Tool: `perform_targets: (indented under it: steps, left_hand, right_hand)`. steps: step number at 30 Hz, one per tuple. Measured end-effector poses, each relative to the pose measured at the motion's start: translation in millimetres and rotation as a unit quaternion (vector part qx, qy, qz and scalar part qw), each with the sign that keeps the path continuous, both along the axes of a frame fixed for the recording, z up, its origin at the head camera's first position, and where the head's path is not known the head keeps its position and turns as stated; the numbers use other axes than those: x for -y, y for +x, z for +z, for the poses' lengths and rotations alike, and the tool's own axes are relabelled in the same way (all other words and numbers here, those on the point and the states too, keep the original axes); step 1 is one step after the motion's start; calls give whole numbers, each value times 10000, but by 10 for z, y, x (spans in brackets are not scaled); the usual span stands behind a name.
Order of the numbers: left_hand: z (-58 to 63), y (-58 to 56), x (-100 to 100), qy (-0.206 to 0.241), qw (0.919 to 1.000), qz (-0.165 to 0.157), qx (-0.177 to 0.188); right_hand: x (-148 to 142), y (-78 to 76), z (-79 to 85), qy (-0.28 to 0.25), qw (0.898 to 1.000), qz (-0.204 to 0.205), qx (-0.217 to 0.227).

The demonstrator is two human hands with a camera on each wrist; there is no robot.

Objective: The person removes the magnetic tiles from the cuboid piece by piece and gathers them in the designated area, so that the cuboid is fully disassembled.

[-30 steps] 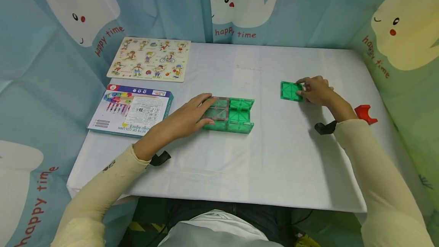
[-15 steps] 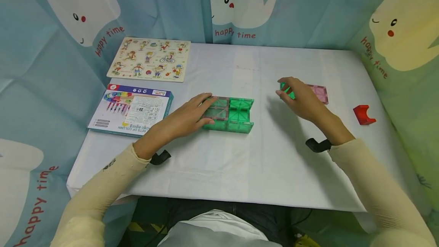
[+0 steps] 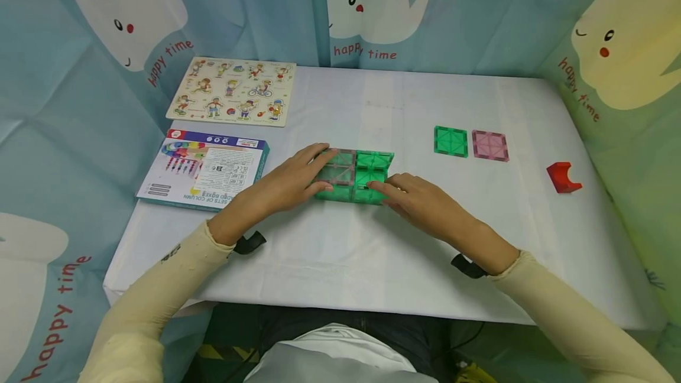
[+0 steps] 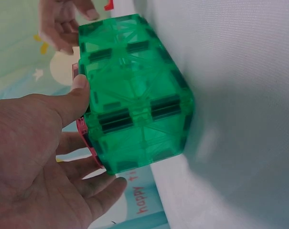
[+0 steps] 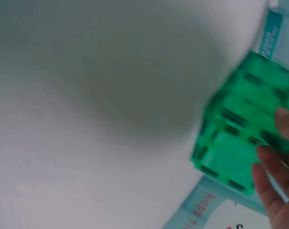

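A box of translucent magnetic tiles (image 3: 354, 194) lies on the white table, green on its sides with pinkish tiles over its left part. Its right part is uncovered at the top. My left hand (image 3: 291, 185) holds the left end, thumb along the near top edge and fingers towards the far side; the left wrist view shows this thumb (image 4: 77, 90) right at the edge. My right hand (image 3: 420, 200) is at the right end, with thumb and fingers apart around the uncovered part. A green tile (image 3: 451, 142) and a pink tile (image 3: 490, 146) lie flat at the right.
A red block (image 3: 564, 178) with a curved notch sits near the right edge. At the left lie a boxed set (image 3: 213, 170) and, behind it, a wooden picture board (image 3: 231, 92). A printed curtain (image 3: 452, 16) surrounds the table (image 3: 340, 270).
My right hand has left the green tile, leaving it beside the pink one, and moved left and nearer to the tile box's right end. My left hand has stayed in place.
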State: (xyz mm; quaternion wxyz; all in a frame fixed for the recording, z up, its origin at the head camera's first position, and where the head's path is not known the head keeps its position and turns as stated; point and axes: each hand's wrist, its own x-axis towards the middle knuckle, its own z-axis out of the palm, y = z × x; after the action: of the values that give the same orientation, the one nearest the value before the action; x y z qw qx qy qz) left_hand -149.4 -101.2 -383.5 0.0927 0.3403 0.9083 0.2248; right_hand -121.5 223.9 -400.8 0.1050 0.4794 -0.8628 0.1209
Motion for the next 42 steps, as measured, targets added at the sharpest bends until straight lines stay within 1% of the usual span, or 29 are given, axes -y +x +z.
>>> perform_targets:
  steps: [4,9,16,20,22,25,29,32,34,37,39,42]
  left_hand:
    - [-3,-7,-7,-1,10000,-4,-15]
    - [-1,-7,-13,-30,10000,2,-51]
    - [4,-5,-5,-27,9999,5,-101]
    - [19,1,1,-22,10000,-1,-92]
    - [20,1,4,-31,10000,0,-85]
    - [22,2,5,-44,10000,-3,-75]
    - [22,3,4,-35,10000,-20,-88]
    - [15,2,3,-13,9999,-38,-98]
    - [10,3,1,-7,10000,-38,-90]
    - [7,6,-1,-12,10000,-35,-70]
    - [8,9,-3,-12,10000,-28,-47]
    - [7,11,-5,-5,10000,-41,-31]
  right_hand:
    - [5,25,-61,167,9996,41,-233]
    - [-12,63,-68,232,9995,4,-230]
    - [-30,164,-48,199,9996,126,-165]
    - [-52,189,-20,-48,9998,95,-187]
    - [-67,188,18,-292,9995,57,-111]
    - [-99,155,118,-784,9969,-27,104]
    - [-162,33,306,-1529,9874,-249,319]
    - [-235,-109,439,-1899,9793,-604,365]
    - [-292,-218,504,-2035,9739,-909,418]
    - [-383,-406,556,-2141,9664,-1306,562]
    - [-438,-535,562,-2156,9616,-1541,716]
    - [-526,-725,528,-2059,9562,-1811,1021]
